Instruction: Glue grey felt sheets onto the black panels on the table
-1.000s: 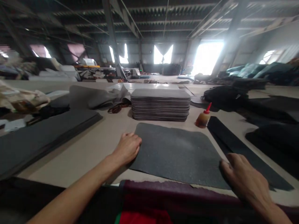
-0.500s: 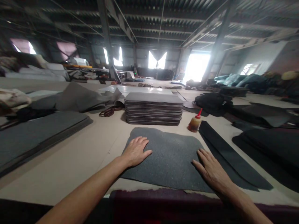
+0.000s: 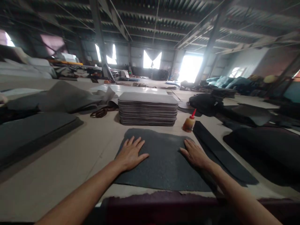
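Note:
A dark grey sheet of felt-like material (image 3: 161, 162) lies flat on the table in front of me. My left hand (image 3: 131, 152) rests on its left side, fingers spread and thumb pointing right. Near the sheet's upper right corner lies my right hand (image 3: 195, 153), palm down with fingers stretched out. Neither hand grips anything. Just beyond the sheet stands a neat stack of grey cut pieces (image 3: 147, 109). To the right of that stack is a glue bottle (image 3: 188, 123) with a red nozzle and brownish contents.
Dark strips (image 3: 220, 153) lie right of the sheet, with more dark pieces (image 3: 262, 150) farther right. A layered pile of dark sheets (image 3: 35, 128) is on the left. Brown cord (image 3: 100, 112) and crumpled grey material (image 3: 67, 97) lie behind. Maroon cloth (image 3: 159, 203) runs along the near edge.
My right hand has moved up and inward along the sheet's right side. The left hand's fingers are spread wider. The whole view has shifted slightly, with things appearing farther left.

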A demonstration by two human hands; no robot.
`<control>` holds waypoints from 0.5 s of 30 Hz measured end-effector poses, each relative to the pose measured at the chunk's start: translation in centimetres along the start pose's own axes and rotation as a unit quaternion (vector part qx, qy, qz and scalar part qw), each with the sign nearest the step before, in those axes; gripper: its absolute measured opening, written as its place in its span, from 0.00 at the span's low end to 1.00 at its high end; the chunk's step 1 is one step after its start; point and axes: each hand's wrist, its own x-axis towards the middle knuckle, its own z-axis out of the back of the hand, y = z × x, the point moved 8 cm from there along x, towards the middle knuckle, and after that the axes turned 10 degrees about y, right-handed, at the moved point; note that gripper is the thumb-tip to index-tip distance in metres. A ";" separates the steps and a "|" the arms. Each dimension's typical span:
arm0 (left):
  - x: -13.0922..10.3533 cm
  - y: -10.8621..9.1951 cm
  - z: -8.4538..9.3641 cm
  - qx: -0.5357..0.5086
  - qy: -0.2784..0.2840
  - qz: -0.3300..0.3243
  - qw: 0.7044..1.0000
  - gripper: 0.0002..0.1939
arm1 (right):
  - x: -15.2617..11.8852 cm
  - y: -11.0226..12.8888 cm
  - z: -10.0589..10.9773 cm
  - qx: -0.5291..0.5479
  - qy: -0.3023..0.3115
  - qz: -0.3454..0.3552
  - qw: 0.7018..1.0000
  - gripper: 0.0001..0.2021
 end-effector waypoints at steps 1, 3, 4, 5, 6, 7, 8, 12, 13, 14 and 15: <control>0.0 0.0 -0.1 0.002 0.000 0.000 1.000 0.40 | 0.2 -0.3 0.1 -0.003 -0.008 -0.020 1.000 0.35; 0.1 0.0 -0.2 0.004 0.003 -0.001 1.000 0.40 | 0.8 0.2 0.5 -0.004 -0.022 -0.011 1.000 0.34; 0.1 0.0 -0.2 0.005 0.003 0.000 1.000 0.41 | 1.1 0.9 0.6 -0.003 -0.019 0.017 1.000 0.33; 0.1 0.1 -0.2 0.005 0.002 0.001 1.000 0.40 | 1.5 1.6 0.6 0.001 -0.012 0.047 0.999 0.32; 0.0 0.0 -0.2 0.005 0.002 0.002 1.000 0.41 | 1.9 2.1 0.6 0.004 -0.001 0.074 0.997 0.31; 0.0 0.0 -0.1 0.005 0.002 0.003 1.000 0.41 | 2.3 2.5 0.6 0.007 0.010 0.091 0.996 0.30; -0.1 0.0 -0.1 0.006 0.003 0.004 1.000 0.41 | 2.8 2.5 0.6 0.010 0.018 0.093 0.995 0.29; -0.2 -0.1 0.0 0.011 0.010 0.005 1.000 0.41 | 4.0 2.4 0.9 0.006 0.003 0.070 0.998 0.30; -0.2 -0.2 0.0 0.012 0.010 0.005 1.000 0.41 | 4.1 2.9 0.8 0.007 0.008 0.088 0.996 0.30; -0.2 -0.2 0.0 0.013 0.009 0.005 1.000 0.41 | 4.2 3.5 0.6 0.010 0.017 0.106 0.994 0.30; -0.2 -0.2 0.1 0.015 0.006 0.005 1.000 0.41 | 4.3 4.0 0.3 0.014 0.026 0.116 0.993 0.30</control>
